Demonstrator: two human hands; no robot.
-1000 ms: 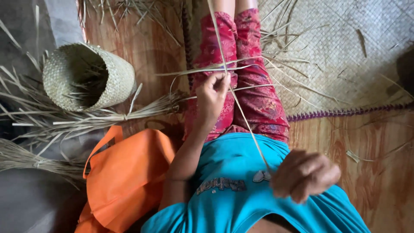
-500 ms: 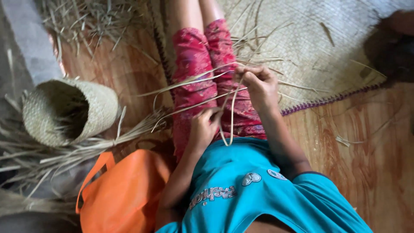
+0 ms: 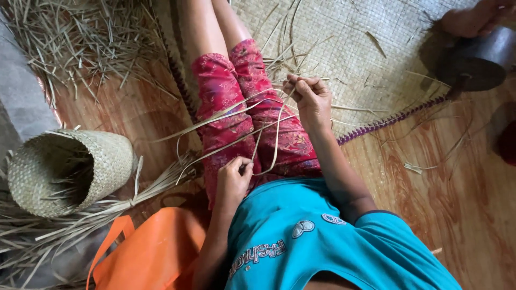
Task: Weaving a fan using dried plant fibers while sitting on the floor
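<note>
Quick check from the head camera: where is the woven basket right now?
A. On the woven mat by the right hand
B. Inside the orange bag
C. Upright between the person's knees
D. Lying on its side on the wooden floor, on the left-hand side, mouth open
D: the woven basket lies tipped on its side on the wooden floor to the person's left, its mouth open, above the orange bag, well away from the right hand.

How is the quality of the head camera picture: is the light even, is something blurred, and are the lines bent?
Head view: soft daylight, no hard shadows; a mild sheen on the wooden floor. The left hand, right hand and the straw strips between them look sharp. The woven basket is dark inside. The wide lens bends the edges, so the woven mat border curves.
</note>
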